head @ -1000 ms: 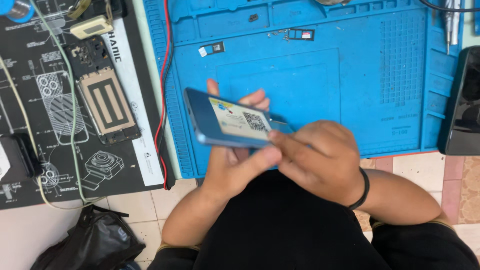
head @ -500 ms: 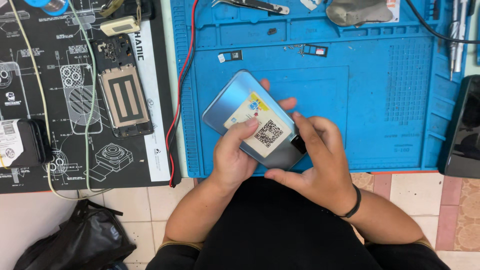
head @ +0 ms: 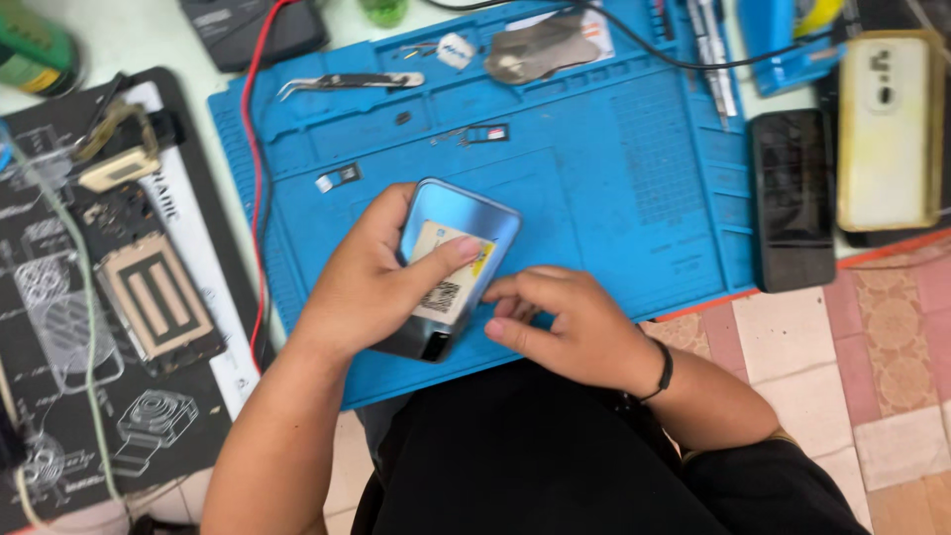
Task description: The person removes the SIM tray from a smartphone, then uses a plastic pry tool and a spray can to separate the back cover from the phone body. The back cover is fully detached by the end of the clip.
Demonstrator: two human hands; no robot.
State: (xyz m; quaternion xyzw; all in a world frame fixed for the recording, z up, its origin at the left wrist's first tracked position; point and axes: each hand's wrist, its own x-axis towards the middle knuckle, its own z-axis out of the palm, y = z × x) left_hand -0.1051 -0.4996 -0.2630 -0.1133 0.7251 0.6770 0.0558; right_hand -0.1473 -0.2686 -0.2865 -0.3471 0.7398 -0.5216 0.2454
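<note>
The left hand point(head: 362, 287) is wrapped around a light-blue phone point(head: 451, 263), which lies back side up and tilted on the blue repair mat point(head: 614, 208); the thumb is pressed over a pale sticker point(head: 448, 277) on the phone's back and the fingers curl round its left edge. So that hand is closed on the phone. The right hand point(head: 570, 322) sits just at four o'clock from the phone, fingers bent and fingertips touching the phone's lower right edge; it is loosely curled with nothing gripped in it that I can see. A dark band point(head: 662, 372) circles that wrist.

The phone is near the mat's front middle, close to the person's body. At eleven o'clock from it, a small card tray point(head: 339, 178) lies on the mat, and another small tray point(head: 487, 133) lies at twelve o'clock. Farther up at eleven o'clock rest metal tweezers point(head: 349, 83). At one o'clock, near the mat's far edge, lies a thin grey metal plate point(head: 540, 50). At three o'clock, at the mat's right edge, a dark phone point(head: 791, 198) lies face up, and beside it a pale phone case point(head: 887, 129). At nine o'clock, on a black printed mat point(head: 59, 327), lies a phone frame point(head: 158, 309). A red wire point(head: 256, 188) runs along the blue mat's left edge on the worktop.
</note>
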